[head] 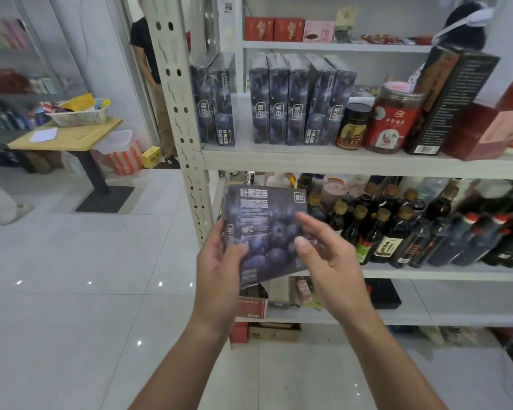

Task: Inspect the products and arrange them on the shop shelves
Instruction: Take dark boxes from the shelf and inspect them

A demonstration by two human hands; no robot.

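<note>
- Left hand (219, 270), at lower centre of the frame, grips a dark blueberry-print box (261, 229): thumb on the front face, fingers curled round its left edge.
- Right hand (329, 261) is at the box's right side, fingers straight and spread, thumb over the front face; motion blur hides whether it touches.
- The box is held upright, front towards the camera, in the air before the shelf unit's left post and level with its lower shelf.
- On the middle shelf (338, 158), upper centre, matching boxes (288, 99) stand on end in a row, spines outward, with a gap after the first two.
- Right of them stand two jars (376, 122), one dark and one red, then a tall black carton (447, 96) leaning right.
- Dark bottles (397, 229) crowd the lower shelf at right centre.
- At upper left, a wooden desk (71, 137) carries a white basket (80, 116) of packets.
- A person (147, 51) in a black top stands behind the post.
</note>
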